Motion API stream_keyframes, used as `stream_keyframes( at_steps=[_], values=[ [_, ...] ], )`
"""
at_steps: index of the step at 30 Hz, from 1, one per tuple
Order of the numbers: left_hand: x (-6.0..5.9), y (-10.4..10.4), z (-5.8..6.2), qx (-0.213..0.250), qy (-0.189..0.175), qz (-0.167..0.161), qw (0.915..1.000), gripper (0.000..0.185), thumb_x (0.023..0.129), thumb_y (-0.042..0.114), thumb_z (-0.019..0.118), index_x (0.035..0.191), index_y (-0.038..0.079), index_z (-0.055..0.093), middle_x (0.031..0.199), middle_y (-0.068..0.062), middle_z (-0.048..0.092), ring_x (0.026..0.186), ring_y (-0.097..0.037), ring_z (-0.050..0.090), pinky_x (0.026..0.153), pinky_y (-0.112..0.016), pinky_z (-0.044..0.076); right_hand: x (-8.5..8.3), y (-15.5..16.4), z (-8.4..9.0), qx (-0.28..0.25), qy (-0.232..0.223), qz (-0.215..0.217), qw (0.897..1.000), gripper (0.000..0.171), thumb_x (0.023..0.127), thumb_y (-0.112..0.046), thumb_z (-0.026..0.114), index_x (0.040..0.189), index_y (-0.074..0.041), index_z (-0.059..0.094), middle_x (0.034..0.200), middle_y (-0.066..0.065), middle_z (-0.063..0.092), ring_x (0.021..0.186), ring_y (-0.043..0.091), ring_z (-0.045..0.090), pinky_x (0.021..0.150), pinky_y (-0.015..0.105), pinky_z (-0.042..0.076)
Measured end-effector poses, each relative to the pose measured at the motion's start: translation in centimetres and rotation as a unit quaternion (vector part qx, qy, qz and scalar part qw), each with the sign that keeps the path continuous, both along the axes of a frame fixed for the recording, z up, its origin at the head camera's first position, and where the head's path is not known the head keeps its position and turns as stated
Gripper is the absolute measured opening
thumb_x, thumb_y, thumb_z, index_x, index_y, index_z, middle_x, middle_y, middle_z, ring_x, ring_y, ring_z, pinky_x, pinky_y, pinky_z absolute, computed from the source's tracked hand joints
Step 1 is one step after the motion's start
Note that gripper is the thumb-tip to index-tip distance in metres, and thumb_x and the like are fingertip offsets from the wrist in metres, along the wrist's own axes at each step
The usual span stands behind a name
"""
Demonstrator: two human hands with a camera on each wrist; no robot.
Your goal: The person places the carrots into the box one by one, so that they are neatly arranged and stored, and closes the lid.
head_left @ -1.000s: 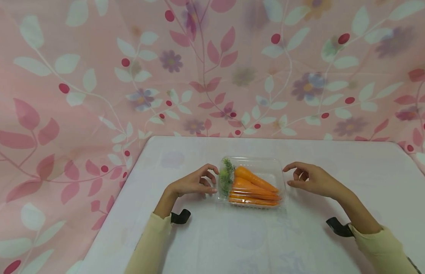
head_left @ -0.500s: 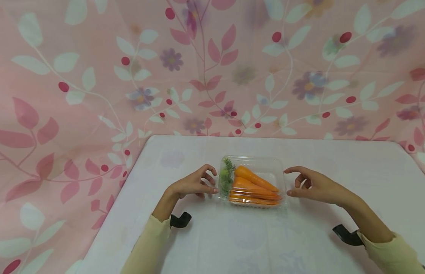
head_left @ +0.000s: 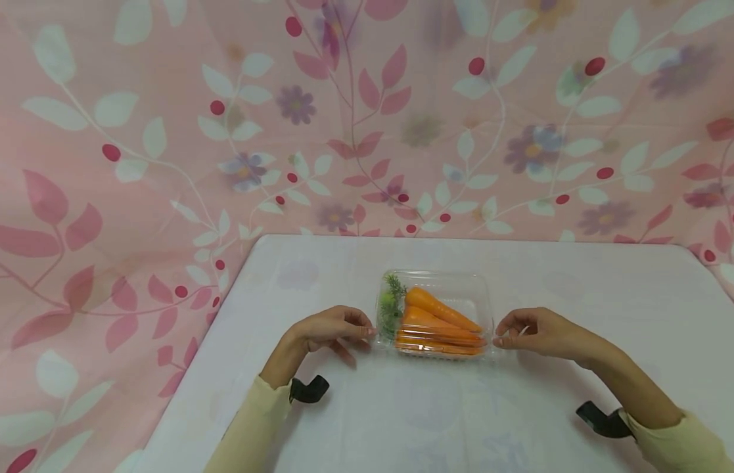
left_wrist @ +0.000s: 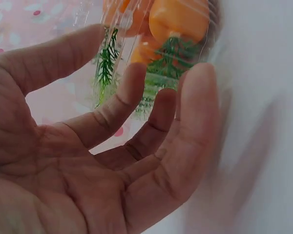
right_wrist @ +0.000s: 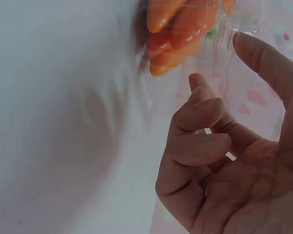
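A clear plastic clamshell box (head_left: 473, 282) sits on the white-covered table, its lid down. Inside lie several orange carrots (head_left: 440, 322) with a tuft of green tops (head_left: 391, 305) at the left. My left hand (head_left: 328, 332) is at the box's left side, thumb tip at the near left rim; its fingers (left_wrist: 200, 97) are loosely bent and apart from the thumb. On the opposite side my right hand (head_left: 541, 332) has its thumb and forefinger tips at the right rim. In the right wrist view a gap shows between that thumb (right_wrist: 259, 53) and the bent fingers. Firm contact is unclear.
The white table (head_left: 426, 414) carries the box near its middle. Behind it hangs a pink floral cloth (head_left: 367, 131), which also covers the left side. A black wrist mount (head_left: 309, 389) sticks out at the left cuff and another black mount (head_left: 603, 420) at the right.
Both hands have shifted toward the near corners of the box, and their fingers have drawn closer to the thumbs. The right forearm has moved outward and nearer. The box looks unmoved.
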State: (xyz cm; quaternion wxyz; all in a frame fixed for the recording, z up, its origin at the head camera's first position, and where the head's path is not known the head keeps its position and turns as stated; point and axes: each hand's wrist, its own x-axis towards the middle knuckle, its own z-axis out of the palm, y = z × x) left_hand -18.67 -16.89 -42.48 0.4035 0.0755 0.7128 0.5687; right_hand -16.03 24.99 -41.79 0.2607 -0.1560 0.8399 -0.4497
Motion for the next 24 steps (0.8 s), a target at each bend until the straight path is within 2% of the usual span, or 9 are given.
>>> stream_keyframes(
  at_steps=[4,9,15,24],
  values=[
    [0.3,0.0,-0.1,0.006,-0.008,-0.009,0.9999,0.033,0.094,0.021,0.068,0.111,-0.008,0.064,0.107,-0.021,0.066,0.103,-0.041,0.064,0.070,-0.049,0.058,0.0,0.2,-0.2,-0.019,-0.052,0.012,0.998,0.026,0.097,-0.029,0.065,0.106,-0.006,0.068,0.093,0.014,0.061,0.065,0.016,0.044,0.049,0.024,0.033],
    [0.5,0.1,-0.1,0.011,-0.012,-0.024,0.9996,0.037,0.096,0.019,0.065,0.112,-0.014,0.062,0.108,-0.026,0.066,0.102,-0.043,0.065,0.069,-0.050,0.057,0.1,0.0,-0.6,-0.044,-0.103,0.008,0.994,0.028,0.099,-0.029,0.062,0.105,-0.002,0.069,0.084,0.010,0.056,0.066,0.016,0.046,0.051,0.024,0.035],
    [0.7,0.2,-0.2,0.031,-0.026,-0.032,0.9987,0.039,0.096,0.020,0.064,0.113,-0.015,0.059,0.109,-0.033,0.065,0.104,-0.046,0.064,0.070,-0.048,0.058,0.4,0.0,-1.1,-0.075,-0.137,0.001,0.988,0.032,0.100,-0.028,0.058,0.107,0.002,0.066,0.084,0.007,0.058,0.071,0.019,0.051,0.055,0.026,0.040],
    [0.8,0.4,-0.5,0.053,-0.053,-0.010,0.9971,0.038,0.095,0.018,0.064,0.114,-0.015,0.061,0.112,-0.033,0.064,0.108,-0.050,0.060,0.068,-0.045,0.058,0.7,0.2,-1.7,-0.108,-0.164,0.003,0.981,0.032,0.101,-0.026,0.057,0.108,0.004,0.067,0.084,0.004,0.059,0.071,0.014,0.052,0.057,0.025,0.043]
  ],
)
